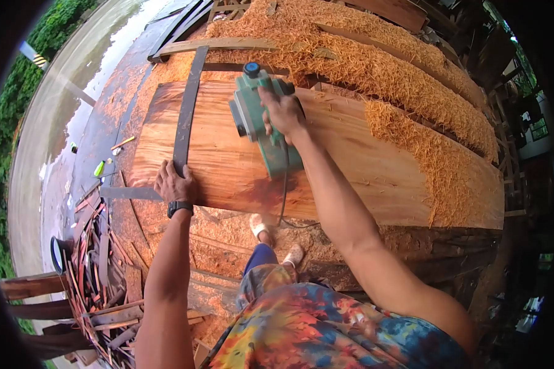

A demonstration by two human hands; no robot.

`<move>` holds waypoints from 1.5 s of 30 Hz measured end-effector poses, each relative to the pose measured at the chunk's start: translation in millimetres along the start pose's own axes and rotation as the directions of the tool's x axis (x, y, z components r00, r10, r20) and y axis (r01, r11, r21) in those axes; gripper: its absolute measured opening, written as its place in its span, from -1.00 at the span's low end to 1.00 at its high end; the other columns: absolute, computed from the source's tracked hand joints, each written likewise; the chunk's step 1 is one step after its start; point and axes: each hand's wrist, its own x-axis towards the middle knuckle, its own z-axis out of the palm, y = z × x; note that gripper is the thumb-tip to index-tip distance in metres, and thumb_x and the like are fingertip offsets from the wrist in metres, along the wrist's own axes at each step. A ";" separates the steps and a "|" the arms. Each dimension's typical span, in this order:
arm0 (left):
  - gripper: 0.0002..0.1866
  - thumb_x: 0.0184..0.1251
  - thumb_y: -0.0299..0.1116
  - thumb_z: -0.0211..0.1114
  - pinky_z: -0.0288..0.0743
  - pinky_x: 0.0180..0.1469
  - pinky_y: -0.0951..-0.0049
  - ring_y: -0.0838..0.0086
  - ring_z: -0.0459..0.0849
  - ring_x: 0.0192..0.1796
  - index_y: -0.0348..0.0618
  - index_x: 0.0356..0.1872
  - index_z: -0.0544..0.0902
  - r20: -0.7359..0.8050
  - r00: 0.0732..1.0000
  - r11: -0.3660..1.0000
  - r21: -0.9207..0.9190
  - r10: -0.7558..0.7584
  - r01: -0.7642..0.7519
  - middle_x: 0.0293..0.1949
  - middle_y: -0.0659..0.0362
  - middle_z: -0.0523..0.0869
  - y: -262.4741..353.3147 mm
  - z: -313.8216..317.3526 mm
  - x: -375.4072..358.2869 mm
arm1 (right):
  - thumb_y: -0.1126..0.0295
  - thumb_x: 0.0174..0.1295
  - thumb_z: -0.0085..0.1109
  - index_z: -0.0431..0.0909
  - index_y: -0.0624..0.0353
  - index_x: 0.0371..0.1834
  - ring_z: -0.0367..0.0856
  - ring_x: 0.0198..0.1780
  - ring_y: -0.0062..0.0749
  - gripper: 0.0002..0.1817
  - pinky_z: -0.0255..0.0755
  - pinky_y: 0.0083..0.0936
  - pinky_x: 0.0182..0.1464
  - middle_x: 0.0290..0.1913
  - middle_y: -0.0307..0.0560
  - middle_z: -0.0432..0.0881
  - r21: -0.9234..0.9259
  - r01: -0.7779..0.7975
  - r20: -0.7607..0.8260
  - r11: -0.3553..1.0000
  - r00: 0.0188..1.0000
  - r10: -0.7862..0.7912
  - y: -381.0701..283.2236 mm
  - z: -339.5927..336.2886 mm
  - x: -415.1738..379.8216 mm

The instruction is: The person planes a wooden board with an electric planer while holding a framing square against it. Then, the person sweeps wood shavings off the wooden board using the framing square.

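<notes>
My right hand is wrapped round the rear grip of a green electric planer with a blue front knob. The planer rests on a wide wooden board with reddish grain, and its cord hangs over the near edge. At the board's left part, my left hand is closed over the corner of a dark L-shaped carpenter's square. One arm of the square lies across the board; the other points left past its edge. My left fingertips partly hide the corner.
Orange wood shavings cover the board's right end and pile up thickly on the timbers behind. Scrap sticks lie heaped at lower left. A green marker-like object lies left of the board. My feet stand among shavings.
</notes>
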 end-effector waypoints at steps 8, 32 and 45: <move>-0.44 0.38 -0.01 0.23 0.14 0.47 0.01 0.08 0.42 0.44 -0.14 0.27 0.59 -0.022 1.000 1.000 0.002 0.012 -0.012 0.39 0.03 0.55 0.5 -0.3 -1.3 | 0.01 0.54 0.07 0.55 0.18 -0.15 0.41 -0.70 -0.65 -0.60 0.31 -0.55 -0.62 -0.66 -0.31 0.44 0.004 -0.058 -0.025 0.998 0.998 0.058 41.9 -32.5 -207.6; -0.43 0.39 0.00 0.22 0.12 0.49 0.04 0.11 0.39 0.46 -0.15 0.29 0.57 0.014 1.000 1.000 -0.010 0.001 -0.001 0.40 0.06 0.53 -2.2 0.8 -0.8 | -0.28 0.35 0.19 0.53 0.22 -0.28 0.46 -0.67 -0.52 -0.35 0.42 -0.49 -0.61 -0.58 -0.20 0.49 0.082 -0.009 -0.028 0.997 1.000 0.011 -3.9 -3.5 57.6; -0.43 0.40 -0.01 0.21 0.13 0.49 0.05 0.10 0.39 0.46 -0.15 0.30 0.57 0.010 1.000 1.000 -0.009 0.012 -0.012 0.40 0.05 0.52 -3.4 2.1 -0.5 | -0.01 0.55 0.04 0.48 0.29 -0.10 0.39 -0.69 -0.60 -0.53 0.33 -0.55 -0.59 -0.65 -0.25 0.43 -0.087 -0.087 -0.001 0.992 0.996 0.087 32.1 -56.1 -225.1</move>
